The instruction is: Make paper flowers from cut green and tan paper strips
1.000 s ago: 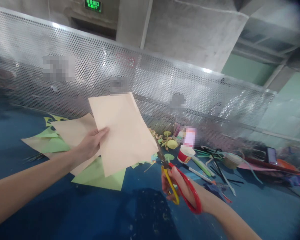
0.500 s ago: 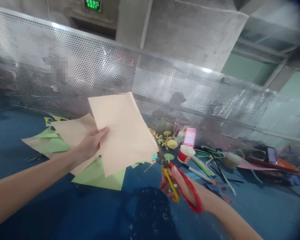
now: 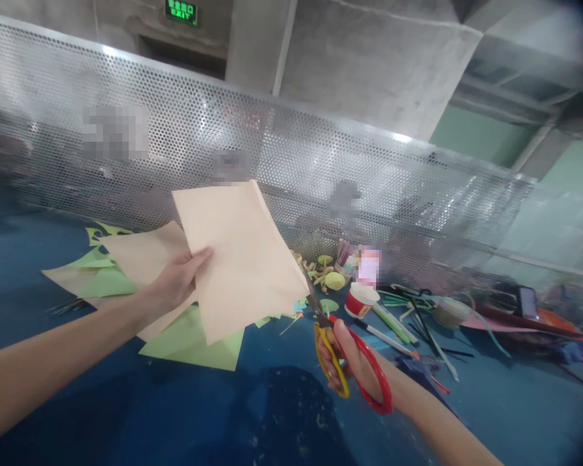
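Observation:
My left hand (image 3: 184, 272) pinches a pale peach sheet of paper (image 3: 243, 259) at its left side, thumb on top, holding it raised and tilted above the table. In my right hand (image 3: 342, 356) is a pair of scissors (image 3: 376, 378) with one red and one yellow handle loop. The scissor blades point up and left and meet the sheet's right edge; how far they reach over it is hard to see. Beneath and left of the held sheet lie more peach paper (image 3: 146, 249) and green paper (image 3: 194, 346).
Along the metal mesh partition (image 3: 301, 155) behind the blue table (image 3: 184, 414) are small yellow-green cutouts (image 3: 334, 280), a red and white paper cup (image 3: 362, 301) and a phone-like bright screen (image 3: 368, 265). Pens (image 3: 386, 336), wires and a dark phone (image 3: 528, 303) lie at the right.
Both hands stay almost in place. The right-hand fingers and yellow scissor loop have shifted slightly towards the red loop. The sheet has barely moved.

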`<action>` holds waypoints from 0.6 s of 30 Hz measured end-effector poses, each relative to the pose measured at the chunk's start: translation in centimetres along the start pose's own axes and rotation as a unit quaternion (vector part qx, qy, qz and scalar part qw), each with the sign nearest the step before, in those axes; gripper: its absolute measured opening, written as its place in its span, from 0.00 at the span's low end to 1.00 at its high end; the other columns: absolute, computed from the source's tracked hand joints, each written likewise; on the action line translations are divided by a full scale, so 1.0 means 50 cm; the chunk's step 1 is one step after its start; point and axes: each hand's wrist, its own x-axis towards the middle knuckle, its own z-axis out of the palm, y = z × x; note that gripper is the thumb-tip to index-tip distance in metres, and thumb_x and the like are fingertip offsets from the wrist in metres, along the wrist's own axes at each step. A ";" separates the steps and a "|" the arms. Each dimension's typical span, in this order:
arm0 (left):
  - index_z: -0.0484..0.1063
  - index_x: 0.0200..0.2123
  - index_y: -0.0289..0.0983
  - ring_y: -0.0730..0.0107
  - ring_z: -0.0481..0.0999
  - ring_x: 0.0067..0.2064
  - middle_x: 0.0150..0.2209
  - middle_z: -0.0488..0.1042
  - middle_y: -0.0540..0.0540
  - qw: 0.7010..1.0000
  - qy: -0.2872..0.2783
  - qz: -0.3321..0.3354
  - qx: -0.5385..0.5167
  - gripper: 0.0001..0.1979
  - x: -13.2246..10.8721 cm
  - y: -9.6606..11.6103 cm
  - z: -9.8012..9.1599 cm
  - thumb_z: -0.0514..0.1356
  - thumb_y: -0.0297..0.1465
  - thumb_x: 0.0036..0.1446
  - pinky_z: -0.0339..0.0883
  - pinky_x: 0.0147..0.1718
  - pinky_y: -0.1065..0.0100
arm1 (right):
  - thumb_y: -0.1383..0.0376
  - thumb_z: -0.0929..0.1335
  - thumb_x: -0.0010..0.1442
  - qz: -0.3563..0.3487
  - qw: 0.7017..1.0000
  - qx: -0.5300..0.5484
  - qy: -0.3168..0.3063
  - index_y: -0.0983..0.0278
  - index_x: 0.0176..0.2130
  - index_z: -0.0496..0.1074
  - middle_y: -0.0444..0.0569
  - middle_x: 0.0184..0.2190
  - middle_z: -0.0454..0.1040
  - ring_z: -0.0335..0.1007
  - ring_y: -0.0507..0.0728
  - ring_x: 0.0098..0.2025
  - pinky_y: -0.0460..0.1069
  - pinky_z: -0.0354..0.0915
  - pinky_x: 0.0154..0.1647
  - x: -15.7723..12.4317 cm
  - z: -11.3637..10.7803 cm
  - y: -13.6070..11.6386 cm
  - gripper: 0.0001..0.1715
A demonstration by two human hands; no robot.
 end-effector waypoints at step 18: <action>0.71 0.42 0.34 0.62 0.75 0.40 0.43 0.75 0.42 1.000 -0.001 -0.005 0.000 0.16 0.001 0.000 -0.002 0.62 0.34 0.49 0.73 0.37 0.68 | 0.39 0.52 0.53 0.013 0.999 -0.020 0.047 0.62 0.20 0.54 0.37 0.12 0.53 0.48 0.45 0.10 0.42 0.52 0.09 0.020 0.001 0.029 0.31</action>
